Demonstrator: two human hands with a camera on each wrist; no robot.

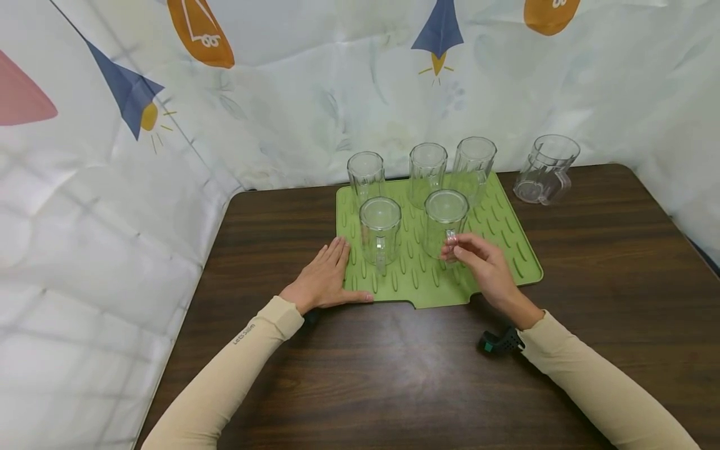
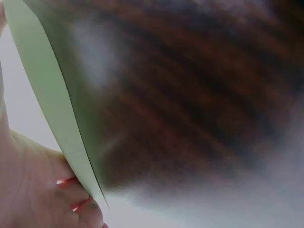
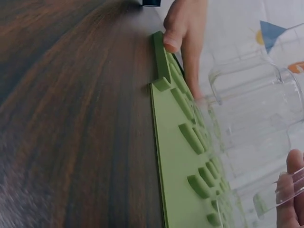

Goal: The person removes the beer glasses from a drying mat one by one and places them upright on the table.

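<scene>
My right hand (image 1: pixel 480 262) holds the handle of a clear glass mug (image 1: pixel 445 215), which stands base up on a green ribbed drying mat (image 1: pixel 444 294). In the right wrist view, the fingers (image 3: pixel 287 199) of that hand show behind the clear handle. My left hand (image 1: pixel 326 278) lies with straight fingers along the mat's left edge, its thumb stretched over the front edge. Just right of those fingers another glass mug (image 1: pixel 380 225) stands base up, handle toward me. The left wrist view has the left hand (image 2: pixel 38 185) against the mat's green edge (image 2: pixel 52 85).
Three more clear glasses stand along the mat's back: one at left (image 1: pixel 366 175), one mid (image 1: pixel 428 169), one at right (image 1: pixel 474 165). Beyond the mat, a glass mug with a handle (image 1: pixel 545 169) stands on the dark wooden table (image 1: pixel 607 250). A patterned white curtain (image 1: pixel 315 112) hangs behind.
</scene>
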